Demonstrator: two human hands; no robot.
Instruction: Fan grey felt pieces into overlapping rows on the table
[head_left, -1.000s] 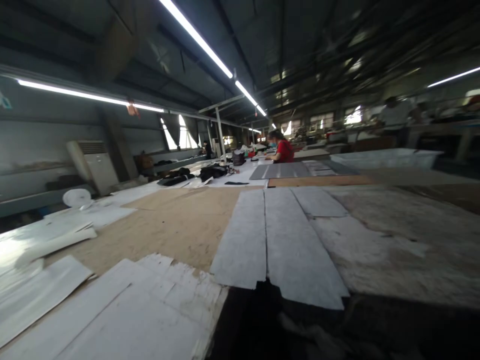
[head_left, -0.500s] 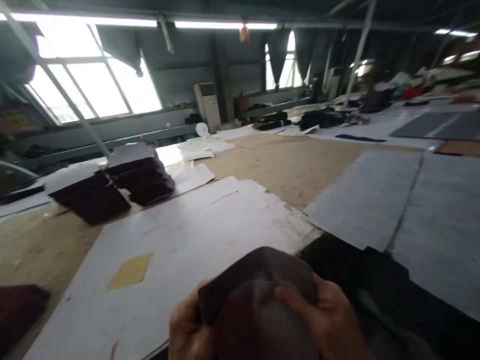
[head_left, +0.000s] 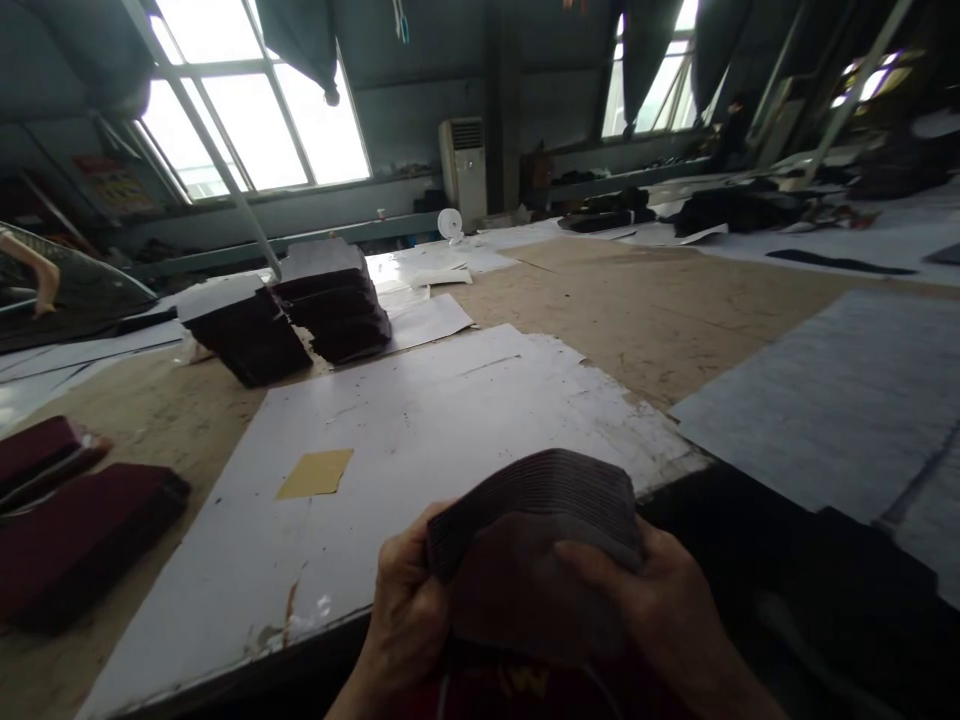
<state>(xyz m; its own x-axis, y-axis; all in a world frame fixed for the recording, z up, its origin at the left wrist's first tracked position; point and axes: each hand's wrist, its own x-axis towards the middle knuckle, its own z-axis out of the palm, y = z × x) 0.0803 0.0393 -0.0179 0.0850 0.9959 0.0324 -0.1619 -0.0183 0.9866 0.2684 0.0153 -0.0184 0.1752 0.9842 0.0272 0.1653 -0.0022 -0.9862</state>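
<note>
Between my two hands is a thick stack of dark maroon cut fabric pieces (head_left: 536, 560), bent into an arch with its layered edges facing away from me. My left hand (head_left: 412, 590) is closed round the stack's left end. Gripping the right end is my right hand (head_left: 652, 590), its thumb lying across the top piece. The stack is held above the near edge of the table, just in front of my body. Beyond it lies a white sheet (head_left: 405, 420) with a small tan paper piece (head_left: 315, 474) on it.
Maroon fabric stacks (head_left: 90, 535) lie at the left. Dark stacks with pale tops (head_left: 330, 300) stand farther back. Grey sheeting (head_left: 840, 390) covers the right side. A pole (head_left: 217, 150) rises behind the stacks. Another person's arm (head_left: 34, 270) shows at far left.
My view has turned left and down, bringing more of the left-hand maroon stacks and another person's arm into sight. Both hands still grip the fabric stack.
</note>
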